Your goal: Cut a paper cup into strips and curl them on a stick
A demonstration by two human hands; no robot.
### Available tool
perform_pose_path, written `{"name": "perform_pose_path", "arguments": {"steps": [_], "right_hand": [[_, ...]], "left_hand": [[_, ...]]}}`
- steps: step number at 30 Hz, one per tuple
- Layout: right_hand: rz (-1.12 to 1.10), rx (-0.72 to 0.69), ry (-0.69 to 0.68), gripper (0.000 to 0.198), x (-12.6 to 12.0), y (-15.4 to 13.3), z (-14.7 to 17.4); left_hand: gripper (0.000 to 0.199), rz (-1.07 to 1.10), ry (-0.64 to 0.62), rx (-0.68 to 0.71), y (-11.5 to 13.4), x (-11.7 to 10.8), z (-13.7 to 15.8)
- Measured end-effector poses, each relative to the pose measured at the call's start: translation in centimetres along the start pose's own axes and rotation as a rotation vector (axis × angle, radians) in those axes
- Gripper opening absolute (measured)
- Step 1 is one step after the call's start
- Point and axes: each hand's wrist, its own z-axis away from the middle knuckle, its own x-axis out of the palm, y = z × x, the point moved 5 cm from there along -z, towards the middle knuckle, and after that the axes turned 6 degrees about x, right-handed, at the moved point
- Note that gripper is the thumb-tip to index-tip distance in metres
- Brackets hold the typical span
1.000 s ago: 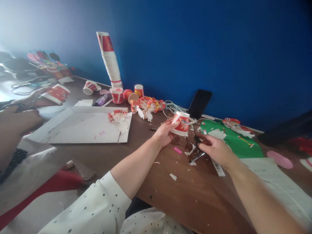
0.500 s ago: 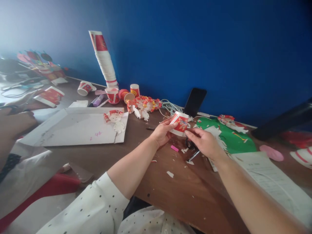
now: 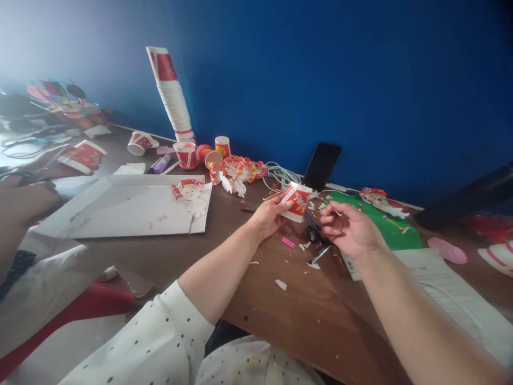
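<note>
My left hand point(image 3: 272, 216) is closed round a red and white printed paper cup point(image 3: 295, 201), held tilted above the table. To its right, apart from the cup, my right hand point(image 3: 350, 229) pinches a thin pale strip point(image 3: 326, 200) that curves back toward the cup. Whether the strip is still joined to the cup I cannot tell. Below and between the hands lie black-handled scissors point(image 3: 313, 233), partly hidden, and a dark pen point(image 3: 319, 255). A small pink piece point(image 3: 288, 243) and white paper scraps point(image 3: 281, 284) are scattered nearby.
A tall stack of paper cups point(image 3: 174, 101) leans by the blue wall. Cut paper figures point(image 3: 236, 174) are heaped behind a white board point(image 3: 120, 208). A phone point(image 3: 323, 164) leans on the wall beside a green sheet point(image 3: 395, 238). Another person's arm point(image 3: 24, 214) is at left.
My right hand has moved right, away from the cup, drawing out a thin strip between its fingers. The scissors show more now. My left hand still holds the cup in about the same place.
</note>
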Motion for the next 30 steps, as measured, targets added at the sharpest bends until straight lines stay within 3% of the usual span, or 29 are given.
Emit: {"name": "perform_pose_path", "arguments": {"steps": [13,18,23,30], "right_hand": [[-0.331,0.075,-0.122,0.014,0.1,0.5,0.4],[-0.242,-0.035,-0.153,0.040,1.0,1.5,0.4],[-0.194,-0.072,-0.062,0.023,1.4,2.5,-0.3],[-0.253,-0.149,0.052,0.025,1.1,2.0,-1.2]], "left_hand": [[0.031,-0.033,-0.024,-0.020,-0.2,0.3,0.2],[0.037,-0.063,-0.082,-0.024,-0.1,0.9,0.4],[0.038,-0.119,-0.112,-0.058,-0.6,1.2,0.8],[0.036,-0.194,-0.032,-0.100,-1.4,0.9,0.5]]}}
